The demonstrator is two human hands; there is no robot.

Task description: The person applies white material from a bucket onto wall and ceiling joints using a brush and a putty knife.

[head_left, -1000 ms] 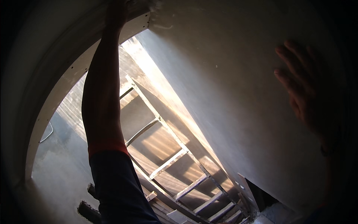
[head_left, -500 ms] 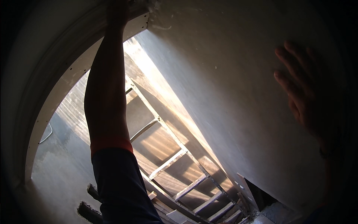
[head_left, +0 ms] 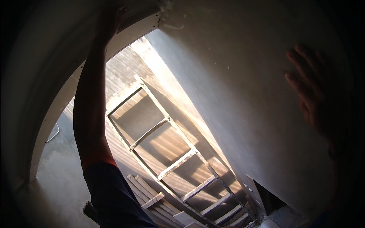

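My left arm reaches up to the top of the picture, where my left hand [head_left: 109,22] is at the dark surface just above the pale curved edge strip [head_left: 57,102]. Deep shade hides most of its fingers, and whether it holds anything does not show. On the right, my right hand [head_left: 312,85] rests against the grey plastered wall [head_left: 235,98], or very close to it. Its fingers are stretched out and nothing shows in them. Small dark dots run along the edge strip.
Beyond the opening, a wooden ladder [head_left: 176,167] stands in striped sunlight. Several wooden boards [head_left: 142,192] lie beside it at the lower middle. A thin pale loop of cable [head_left: 57,133] shows at the left. A dark gap [head_left: 268,195] breaks the wall's foot at lower right.
My left hand and forearm have moved left along the curved edge, uncovering more of the ladder and boards. The view has shifted slightly. My right hand keeps its spread pose by the wall.
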